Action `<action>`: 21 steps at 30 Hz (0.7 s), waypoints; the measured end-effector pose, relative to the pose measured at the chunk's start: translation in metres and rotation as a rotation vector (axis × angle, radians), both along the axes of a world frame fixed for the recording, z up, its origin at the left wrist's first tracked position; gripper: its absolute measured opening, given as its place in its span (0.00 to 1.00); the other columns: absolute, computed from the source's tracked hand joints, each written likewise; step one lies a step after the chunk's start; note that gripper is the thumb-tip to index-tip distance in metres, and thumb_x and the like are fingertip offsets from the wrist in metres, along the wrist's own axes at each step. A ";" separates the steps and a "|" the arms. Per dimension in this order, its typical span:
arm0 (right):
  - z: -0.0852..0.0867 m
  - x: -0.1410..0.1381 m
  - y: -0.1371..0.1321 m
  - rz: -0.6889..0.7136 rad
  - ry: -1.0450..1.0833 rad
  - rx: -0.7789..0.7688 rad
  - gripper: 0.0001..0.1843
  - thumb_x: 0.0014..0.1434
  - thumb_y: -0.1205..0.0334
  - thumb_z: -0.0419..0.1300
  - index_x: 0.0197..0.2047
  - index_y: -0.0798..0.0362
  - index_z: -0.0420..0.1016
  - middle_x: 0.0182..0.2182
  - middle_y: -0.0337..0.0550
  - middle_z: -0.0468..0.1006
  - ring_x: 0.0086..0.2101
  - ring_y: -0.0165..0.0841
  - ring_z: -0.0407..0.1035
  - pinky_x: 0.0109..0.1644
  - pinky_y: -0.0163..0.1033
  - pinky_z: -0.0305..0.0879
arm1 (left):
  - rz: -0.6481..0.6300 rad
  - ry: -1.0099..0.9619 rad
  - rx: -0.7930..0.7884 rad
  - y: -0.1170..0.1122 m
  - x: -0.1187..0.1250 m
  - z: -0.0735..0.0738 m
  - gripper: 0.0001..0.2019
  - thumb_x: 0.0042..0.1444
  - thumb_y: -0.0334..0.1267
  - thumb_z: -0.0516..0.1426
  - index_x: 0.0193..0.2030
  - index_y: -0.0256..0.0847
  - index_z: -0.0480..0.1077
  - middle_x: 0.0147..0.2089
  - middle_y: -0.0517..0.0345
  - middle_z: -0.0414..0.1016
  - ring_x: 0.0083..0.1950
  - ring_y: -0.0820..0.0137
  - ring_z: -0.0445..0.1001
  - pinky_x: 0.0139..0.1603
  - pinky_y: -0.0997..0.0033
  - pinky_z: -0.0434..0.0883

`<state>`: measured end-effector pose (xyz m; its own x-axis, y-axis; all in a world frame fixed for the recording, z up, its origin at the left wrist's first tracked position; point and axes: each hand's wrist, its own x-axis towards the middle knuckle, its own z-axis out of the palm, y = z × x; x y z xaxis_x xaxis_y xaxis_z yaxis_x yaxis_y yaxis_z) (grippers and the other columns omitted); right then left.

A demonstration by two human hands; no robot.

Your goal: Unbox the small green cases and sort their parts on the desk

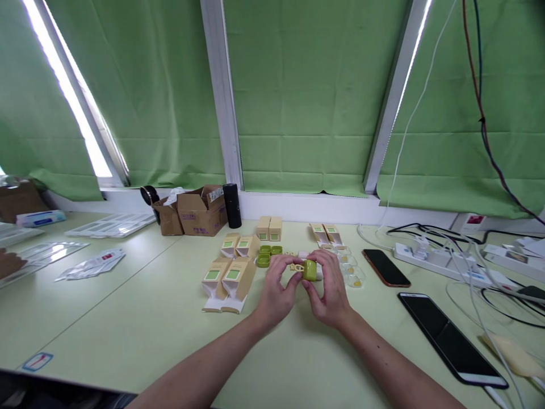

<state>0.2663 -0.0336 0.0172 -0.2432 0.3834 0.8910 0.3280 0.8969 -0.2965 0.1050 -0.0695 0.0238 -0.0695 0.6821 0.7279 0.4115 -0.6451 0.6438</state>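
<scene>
My left hand (pixel 279 284) and my right hand (pixel 327 287) meet over the table, both closed on a small glossy olive-green case (pixel 309 270). My right fingers wrap its top and right side, while the left thumb and fingers pinch its left side. Pale yellow chain links (pixel 295 267) stick out from the case between my hands. Just behind my left hand lie several open green cases (pixel 263 260). To the left, several beige cartons (pixel 233 275) with green labels lie with their flaps open. Round see-through plastic pieces (pixel 353 275) with yellow centres sit right of my right hand.
Upright beige boxes (pixel 269 229) and two open cartons (pixel 326 234) stand farther back. On the right are phones (pixel 386 267), a tablet-like device (pixel 451 338) and a power strip (pixel 451 264) with tangled cables. Cardboard boxes (pixel 200 213), a black cylinder (pixel 232 205) and plastic trays (pixel 110 225) are back left.
</scene>
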 end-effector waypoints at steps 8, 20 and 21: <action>-0.002 0.002 0.002 -0.010 -0.035 -0.014 0.23 0.64 0.63 0.58 0.61 0.49 0.62 0.53 0.53 0.73 0.54 0.49 0.68 0.57 0.60 0.68 | 0.022 -0.003 -0.004 -0.002 0.000 0.003 0.05 0.64 0.35 0.60 0.46 0.44 0.74 0.46 0.52 0.77 0.51 0.61 0.74 0.54 0.58 0.72; -0.009 0.003 0.002 0.046 -0.050 -0.090 0.23 0.66 0.64 0.57 0.63 0.49 0.62 0.54 0.55 0.73 0.56 0.48 0.69 0.58 0.58 0.71 | 0.036 0.010 0.034 0.000 -0.003 0.005 0.02 0.64 0.35 0.61 0.39 0.44 0.75 0.38 0.55 0.78 0.44 0.63 0.73 0.47 0.62 0.72; -0.010 0.002 0.002 0.057 -0.051 -0.098 0.23 0.66 0.64 0.57 0.63 0.49 0.62 0.54 0.55 0.73 0.56 0.48 0.70 0.58 0.58 0.71 | 0.038 0.005 0.030 0.001 -0.004 0.005 0.02 0.63 0.35 0.61 0.39 0.44 0.76 0.37 0.55 0.77 0.43 0.63 0.74 0.46 0.62 0.72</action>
